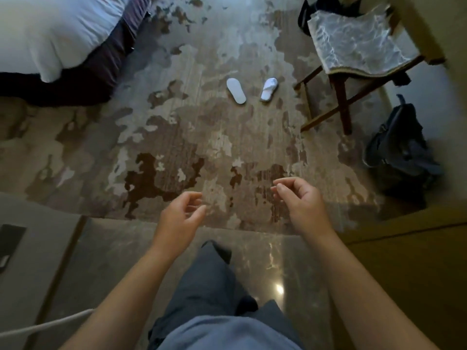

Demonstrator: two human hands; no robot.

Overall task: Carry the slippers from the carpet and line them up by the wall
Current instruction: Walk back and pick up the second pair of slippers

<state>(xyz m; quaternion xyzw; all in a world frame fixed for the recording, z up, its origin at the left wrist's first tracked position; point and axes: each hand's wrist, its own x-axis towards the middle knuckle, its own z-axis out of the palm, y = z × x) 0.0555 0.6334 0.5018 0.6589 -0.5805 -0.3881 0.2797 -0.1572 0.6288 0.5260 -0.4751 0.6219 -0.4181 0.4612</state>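
slippers [250, 90] splayed, heels near, toes seemingly far

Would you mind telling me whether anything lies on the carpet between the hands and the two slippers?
Nothing visible does. Bare carpet runs from the left hand and right hand to the slippers; the chair stands off to their right.

slippers [250, 90]: white, both of them
carpet [192, 127]: brown and tan with pale grey blotches; one dark brown patch near the front
bed cover [50, 29]: white; dark purple cloth under it
chair [338, 97]: dark brown wood; white lacy cloth on the seat
bag [401, 150]: dark blue
trousers [212, 281]: grey-blue
floor [265, 261]: shiny grey-brown
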